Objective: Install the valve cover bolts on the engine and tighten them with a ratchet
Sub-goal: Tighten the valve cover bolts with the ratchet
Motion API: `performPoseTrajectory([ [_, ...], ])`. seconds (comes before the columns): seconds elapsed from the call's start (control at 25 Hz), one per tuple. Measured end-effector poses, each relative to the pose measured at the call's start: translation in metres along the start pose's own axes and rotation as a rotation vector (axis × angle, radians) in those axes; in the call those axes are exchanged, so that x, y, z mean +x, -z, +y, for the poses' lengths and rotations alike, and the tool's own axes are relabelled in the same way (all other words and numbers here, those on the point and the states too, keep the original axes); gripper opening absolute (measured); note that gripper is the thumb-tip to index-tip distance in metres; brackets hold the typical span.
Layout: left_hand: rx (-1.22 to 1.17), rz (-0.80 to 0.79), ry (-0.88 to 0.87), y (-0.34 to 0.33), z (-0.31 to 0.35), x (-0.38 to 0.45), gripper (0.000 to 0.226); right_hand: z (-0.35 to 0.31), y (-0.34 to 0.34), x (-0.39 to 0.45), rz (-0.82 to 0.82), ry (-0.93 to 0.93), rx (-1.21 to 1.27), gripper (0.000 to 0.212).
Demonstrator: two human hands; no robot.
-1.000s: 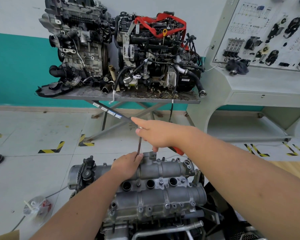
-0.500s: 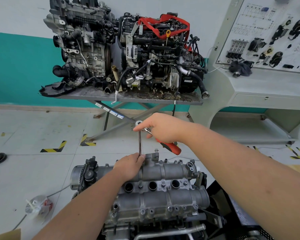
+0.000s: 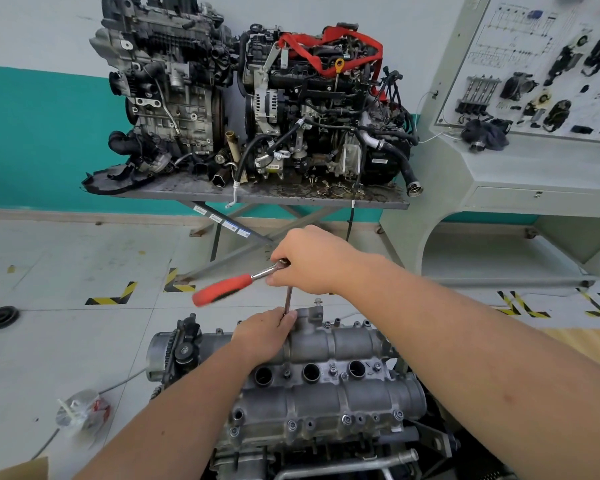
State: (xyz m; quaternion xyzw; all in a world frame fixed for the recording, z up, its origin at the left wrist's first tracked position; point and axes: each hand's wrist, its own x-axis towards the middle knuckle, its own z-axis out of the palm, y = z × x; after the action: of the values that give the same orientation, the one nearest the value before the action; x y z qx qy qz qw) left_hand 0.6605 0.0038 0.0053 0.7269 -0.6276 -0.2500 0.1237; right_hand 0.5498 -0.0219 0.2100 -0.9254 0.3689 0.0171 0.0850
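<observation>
A grey aluminium valve cover (image 3: pixel 326 393) tops the engine in front of me, with three round plug holes and several bolts along its edges. A ratchet (image 3: pixel 229 287) with a red handle sits on a long thin extension bar (image 3: pixel 288 299) that stands upright at the cover's far edge. My right hand (image 3: pixel 312 261) grips the ratchet head, and the red handle points left, blurred. Around the foot of the extension, my left hand (image 3: pixel 265 332) pinches it against the cover. The bolt under the bar is hidden by my fingers.
Two display engines (image 3: pixel 257 105) stand on a grey scissor table (image 3: pixel 257 197) by the teal wall. A training panel bench (image 3: pixel 534 150) fills the right. A crumpled plastic cup (image 3: pixel 80 412) and a black rubber ring (image 3: pixel 0 317) lie on the tiled floor at left.
The ratchet handle has swung from pointing right and toward me round to pointing left. My right hand turned with it; my left hand stayed on the extension.
</observation>
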Motion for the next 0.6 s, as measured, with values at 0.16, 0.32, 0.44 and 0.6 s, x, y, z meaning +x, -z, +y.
performPoseTrajectory([
  [0.16, -0.005, -0.004, -0.005, -0.005, -0.004, 0.003, 0.054, -0.003, -0.005, 0.002, 0.030, -0.146, 0.156, 0.052],
  [0.32, -0.019, -0.003, -0.009, -0.004, -0.002, 0.002, 0.057, -0.002, -0.012, 0.006, 0.001, -0.294, 0.473, 0.046],
  [0.44, -0.030, -0.008, -0.017, -0.003, -0.003, 0.002, 0.054, -0.004, -0.016, 0.010, -0.033, -0.412, 0.758, 0.034],
  [0.6, -0.029, 0.009, -0.017, -0.003, -0.003, 0.000, 0.048, -0.008, -0.020, 0.012, -0.047, -0.548, 1.170, 0.016],
])
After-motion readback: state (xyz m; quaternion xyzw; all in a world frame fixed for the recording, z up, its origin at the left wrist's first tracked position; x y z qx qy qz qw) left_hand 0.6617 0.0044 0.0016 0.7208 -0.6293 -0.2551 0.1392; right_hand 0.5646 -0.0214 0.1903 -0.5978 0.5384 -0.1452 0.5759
